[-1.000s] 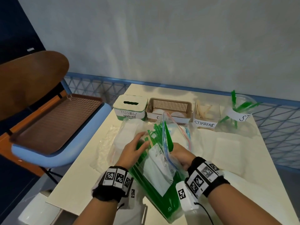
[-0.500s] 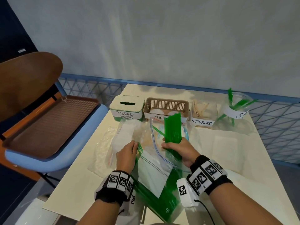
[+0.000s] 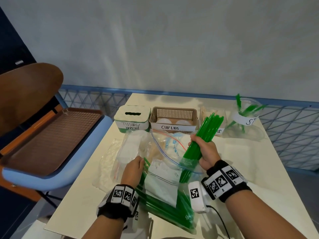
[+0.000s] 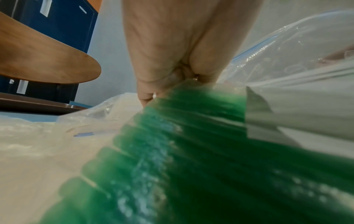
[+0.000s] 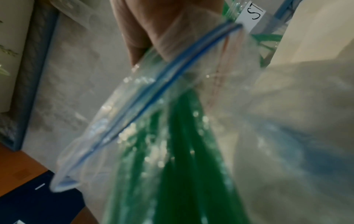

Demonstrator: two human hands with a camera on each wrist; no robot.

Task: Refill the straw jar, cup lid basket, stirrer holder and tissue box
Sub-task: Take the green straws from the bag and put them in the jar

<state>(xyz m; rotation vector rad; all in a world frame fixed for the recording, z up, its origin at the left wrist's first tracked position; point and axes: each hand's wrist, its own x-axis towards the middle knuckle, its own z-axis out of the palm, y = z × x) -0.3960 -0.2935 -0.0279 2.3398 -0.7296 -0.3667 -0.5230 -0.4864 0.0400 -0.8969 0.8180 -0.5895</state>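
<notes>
My right hand (image 3: 204, 150) grips a bundle of green straws (image 3: 208, 125), its lower ends still inside the clear zip bag (image 3: 165, 185) on the table. My left hand (image 3: 133, 170) holds the bag's left edge down near its mouth; the left wrist view shows the fingers (image 4: 147, 94) pinching the plastic over more green straws (image 4: 172, 159). At the back stand the tissue box (image 3: 132, 119), the cup lid basket (image 3: 173, 118), the stirrer holder (image 3: 206, 112), partly hidden by the bundle, and the clear straw jar (image 3: 245, 118) holding a few straws.
Other clear bags (image 3: 131, 147) with white supplies lie between the zip bag and the containers. A chair with a brown mesh seat (image 3: 46, 135) stands left of the cream table (image 3: 241, 163). A blue lattice rail (image 3: 293, 135) runs behind and to the right.
My right hand has pulled the bundle of straws up and rightward out of the bag. My left hand moved from the bag's mouth to holding its left edge.
</notes>
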